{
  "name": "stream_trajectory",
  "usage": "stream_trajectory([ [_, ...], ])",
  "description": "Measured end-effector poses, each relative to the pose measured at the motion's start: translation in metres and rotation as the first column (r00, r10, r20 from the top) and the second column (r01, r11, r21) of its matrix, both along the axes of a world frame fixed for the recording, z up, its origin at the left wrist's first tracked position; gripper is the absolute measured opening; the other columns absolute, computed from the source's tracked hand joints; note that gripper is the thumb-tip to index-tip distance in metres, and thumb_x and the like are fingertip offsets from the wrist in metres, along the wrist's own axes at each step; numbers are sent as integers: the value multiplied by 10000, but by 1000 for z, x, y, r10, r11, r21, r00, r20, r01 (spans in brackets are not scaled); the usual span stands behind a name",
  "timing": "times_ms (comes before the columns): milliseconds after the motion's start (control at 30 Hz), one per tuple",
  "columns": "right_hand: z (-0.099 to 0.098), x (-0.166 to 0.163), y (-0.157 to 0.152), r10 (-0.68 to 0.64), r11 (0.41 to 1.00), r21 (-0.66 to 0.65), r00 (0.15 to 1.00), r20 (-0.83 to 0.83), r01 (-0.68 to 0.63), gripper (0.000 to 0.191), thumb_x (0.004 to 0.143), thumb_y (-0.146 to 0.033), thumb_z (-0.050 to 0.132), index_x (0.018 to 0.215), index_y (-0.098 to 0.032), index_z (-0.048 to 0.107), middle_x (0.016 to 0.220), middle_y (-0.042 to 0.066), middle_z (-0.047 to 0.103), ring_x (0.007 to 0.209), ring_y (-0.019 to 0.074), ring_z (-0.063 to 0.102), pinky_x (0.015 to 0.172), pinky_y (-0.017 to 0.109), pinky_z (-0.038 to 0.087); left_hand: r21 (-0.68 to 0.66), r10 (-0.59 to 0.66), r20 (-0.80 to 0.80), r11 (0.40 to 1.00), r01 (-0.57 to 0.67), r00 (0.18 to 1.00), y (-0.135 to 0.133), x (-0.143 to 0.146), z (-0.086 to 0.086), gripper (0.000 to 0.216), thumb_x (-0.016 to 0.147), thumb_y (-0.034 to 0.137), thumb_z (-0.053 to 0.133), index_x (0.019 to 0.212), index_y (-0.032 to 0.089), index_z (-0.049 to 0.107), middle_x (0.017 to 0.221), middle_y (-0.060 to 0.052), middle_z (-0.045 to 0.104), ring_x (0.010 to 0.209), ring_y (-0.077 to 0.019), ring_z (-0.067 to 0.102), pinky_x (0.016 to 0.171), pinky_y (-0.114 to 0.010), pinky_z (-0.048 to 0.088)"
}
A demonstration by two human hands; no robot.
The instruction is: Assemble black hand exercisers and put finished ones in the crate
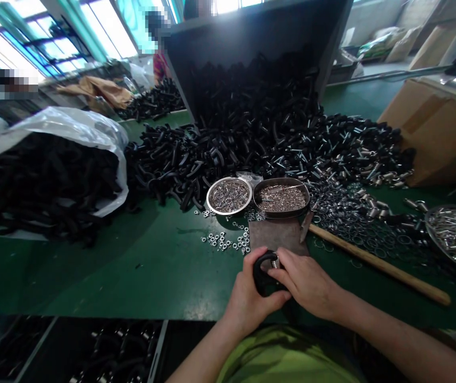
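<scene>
Close to the table's front edge, my left hand (246,300) is wrapped round a black curved handle (258,272), its thumb along the lower side. My right hand (309,282) pinches a silver coil spring (274,261) at the handle's upper right end. Fingers hide part of both pieces. Just beyond my hands lies a flat metal plate (273,234). A hammer (375,260) with a wooden handle rests to its right. Small nuts (222,242) are scattered to the plate's left.
Behind the plate stand a round dish (210,205) and an oval tin (281,214) of small metal parts. Black handles (180,159) spill from a large bin (251,34). A plastic bag (122,170) stands left, a cardboard box (443,133) right. A bowl (431,234) holds metal pins.
</scene>
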State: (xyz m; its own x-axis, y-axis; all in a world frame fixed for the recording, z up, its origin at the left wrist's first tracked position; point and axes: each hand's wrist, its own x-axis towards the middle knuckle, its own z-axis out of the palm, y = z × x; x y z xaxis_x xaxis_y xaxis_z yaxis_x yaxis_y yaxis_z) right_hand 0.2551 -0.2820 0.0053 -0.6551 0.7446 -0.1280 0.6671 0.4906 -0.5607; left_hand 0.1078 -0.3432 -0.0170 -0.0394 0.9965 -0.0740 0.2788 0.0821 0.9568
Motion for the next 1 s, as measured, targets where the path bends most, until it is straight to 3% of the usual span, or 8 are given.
stream_trajectory([
  [133,-6,3,6,50,998,47,997,57,-53,282,938,-344,321,917,-165,537,858,84,644,760,207,620,607,292,356,-30,-50,9,998,51,999,7,2,-2,745,611,188,726,1243,251,337,1084,-26,602,943,-192,612,825,-319,492],
  [267,-5,4,21,14,1000,3,985,173,-15,358,934,-413,322,944,-156,572,896,89,671,808,225,641,631,296,387,-108,-21,-21,994,18,1000,22,8,-17,739,623,192,714,1252,239,329,1058,-28,602,924,-195,606,820,-338,486],
  [333,-3,8,32,4,1000,24,969,246,-10,350,917,-430,365,919,-171,601,902,79,681,831,231,646,635,293,393,-52,-19,-123,999,13,992,33,7,-25,694,627,204,716,1237,230,384,1089,-45,584,981,-216,581,864,-372,464],
  [433,2,18,58,-46,992,122,963,265,13,270,898,-375,427,895,-208,641,926,47,686,861,203,638,670,274,400,145,30,-353,989,23,935,54,-1,-29,520,651,221,704,1138,217,525,1151,-74,534,1101,-255,495,947,-429,398],
  [633,9,35,132,-198,947,291,961,193,137,211,864,-270,465,888,-229,671,983,33,677,926,194,600,737,280,403,338,173,-589,940,46,790,118,-34,-3,146,787,279,602,900,202,653,930,-54,576,937,-219,524,843,-364,428],
  [733,12,32,159,-213,936,319,959,187,146,214,845,-254,480,878,-227,690,989,47,682,912,212,604,726,300,406,373,274,-677,928,-2,683,154,-63,12,153,819,293,561,836,192,674,887,-60,597,897,-213,530,821,-343,421],
  [867,13,13,178,-168,937,334,968,188,97,210,835,-271,506,890,-242,707,976,47,692,886,216,612,700,304,410,323,348,-785,936,-141,512,186,-110,23,185,812,303,547,844,199,696,883,-63,615,894,-215,535,789,-315,422],
  [1000,11,-22,191,-92,932,363,975,204,12,212,837,-265,514,920,-251,709,967,50,692,879,212,610,691,298,411,293,357,-810,934,-206,466,196,-144,24,204,803,302,537,848,204,711,886,-66,620,879,-208,543,755,-296,428],
])
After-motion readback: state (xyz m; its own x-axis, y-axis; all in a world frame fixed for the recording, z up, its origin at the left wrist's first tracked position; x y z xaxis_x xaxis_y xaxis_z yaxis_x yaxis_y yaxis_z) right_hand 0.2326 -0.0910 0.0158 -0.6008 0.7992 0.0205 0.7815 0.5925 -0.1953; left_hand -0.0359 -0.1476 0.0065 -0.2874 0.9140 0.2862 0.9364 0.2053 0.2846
